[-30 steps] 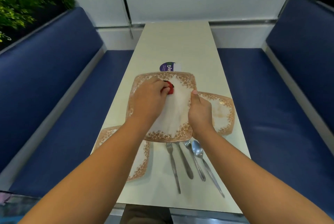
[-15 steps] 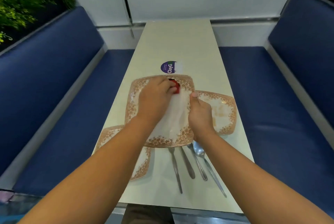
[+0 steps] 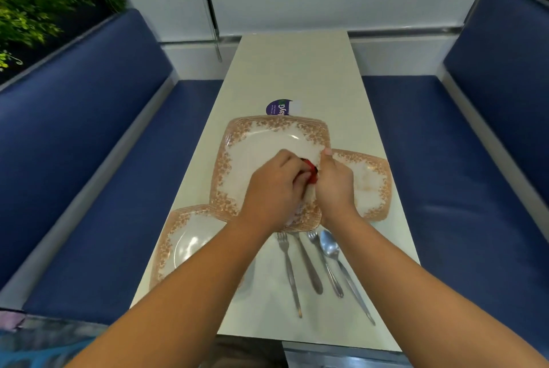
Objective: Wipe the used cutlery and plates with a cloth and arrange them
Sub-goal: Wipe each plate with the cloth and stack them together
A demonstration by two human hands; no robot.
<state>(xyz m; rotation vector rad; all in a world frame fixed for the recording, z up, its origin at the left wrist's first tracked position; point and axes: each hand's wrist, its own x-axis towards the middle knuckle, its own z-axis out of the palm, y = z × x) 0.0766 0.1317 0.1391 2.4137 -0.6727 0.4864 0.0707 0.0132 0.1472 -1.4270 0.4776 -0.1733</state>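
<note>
A large square white plate (image 3: 261,147) with a brown floral rim is tilted up over the table. My right hand (image 3: 334,186) grips its right edge. My left hand (image 3: 271,189) presses a cloth (image 3: 310,174), red and white, against the plate's lower right face. A second square plate (image 3: 371,186) lies flat to the right, partly behind my right hand. A third plate (image 3: 190,237) lies at the near left under my left forearm. Two forks (image 3: 289,269), a knife (image 3: 310,266) and a spoon (image 3: 329,246) lie side by side in front of the plates.
The long pale table (image 3: 297,70) runs away from me between two blue benches (image 3: 98,142). A round purple sticker (image 3: 279,107) sits just beyond the held plate. Green plants (image 3: 35,11) stand behind the left bench.
My left hand has slid the cloth down from the plate's upper middle towards its lower right, close to my right hand. The plate stays held up.
</note>
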